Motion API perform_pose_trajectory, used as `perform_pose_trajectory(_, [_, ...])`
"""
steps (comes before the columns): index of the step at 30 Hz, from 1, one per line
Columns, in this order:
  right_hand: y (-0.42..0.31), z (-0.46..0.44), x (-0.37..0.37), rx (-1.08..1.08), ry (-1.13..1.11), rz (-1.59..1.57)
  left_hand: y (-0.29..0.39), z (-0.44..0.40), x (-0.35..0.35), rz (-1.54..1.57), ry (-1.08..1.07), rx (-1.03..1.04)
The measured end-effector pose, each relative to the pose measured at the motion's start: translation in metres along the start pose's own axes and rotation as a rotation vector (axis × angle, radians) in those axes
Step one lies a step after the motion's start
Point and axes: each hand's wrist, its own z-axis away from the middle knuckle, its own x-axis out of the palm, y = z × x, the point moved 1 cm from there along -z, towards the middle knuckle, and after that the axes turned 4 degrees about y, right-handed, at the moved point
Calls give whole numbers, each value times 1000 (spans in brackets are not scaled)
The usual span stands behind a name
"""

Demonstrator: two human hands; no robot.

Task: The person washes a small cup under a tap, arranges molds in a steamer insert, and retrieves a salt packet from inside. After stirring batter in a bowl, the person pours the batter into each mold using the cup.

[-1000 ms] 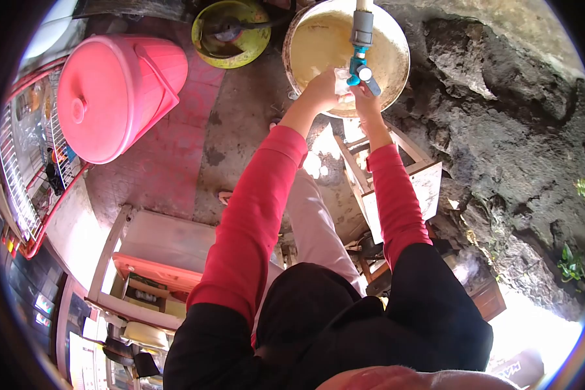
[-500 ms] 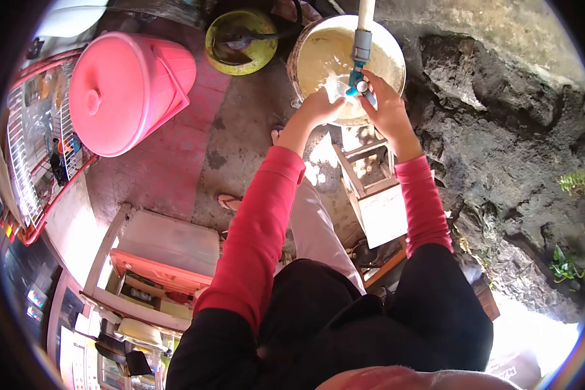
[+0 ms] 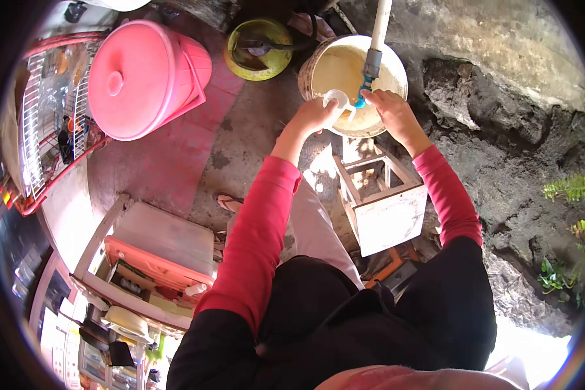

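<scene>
Concrete floor (image 3: 237,149) with a red painted strip, rough rock wall (image 3: 513,149) on the right side of the head view. Left hand (image 3: 311,117) grasps a white cup (image 3: 335,103), thumb at its rim; cup sits over the near part of a pale bucket (image 3: 324,62), just beside the tap's spout. Right hand (image 3: 396,117) has fingers at the blue tap (image 3: 364,88), can't tell if gripping. Grey-white pipe (image 3: 381,26) runs down to tap. Wooden stool (image 3: 391,221) below bucket in view. Lidded pink bucket (image 3: 133,84) and green basin (image 3: 281,65) off left.
</scene>
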Motion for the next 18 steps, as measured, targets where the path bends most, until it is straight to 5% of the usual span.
perform_pose_trajectory(5, [-6,-7,-11,-48,-49,92,11,16,-6,-79,78,15])
perform_pose_trajectory(7, [-25,-11,-31,30,226,-2,10,20,-3,-131,189,73])
perform_pose_trajectory(9, [-36,1,-32,339,314,-78,23,39,-3,-148,335,151])
perform_pose_trajectory(11, [-49,13,-27,643,105,-440,42,66,4,-421,288,368])
perform_pose_trajectory(12, [-56,20,-22,839,79,-990,50,75,14,-443,338,539])
perform_pose_trajectory(13, [-65,23,-27,997,105,-1278,90,113,3,-130,241,369])
perform_pose_trajectory(14, [-85,16,-61,1030,172,-1348,93,115,14,-238,299,517])
perform_pose_trajectory(15, [-80,18,-77,1134,173,-1312,110,138,16,59,318,348])
perform_pose_trajectory(18, [-59,19,-154,1096,324,-1307,131,179,3,125,225,588])
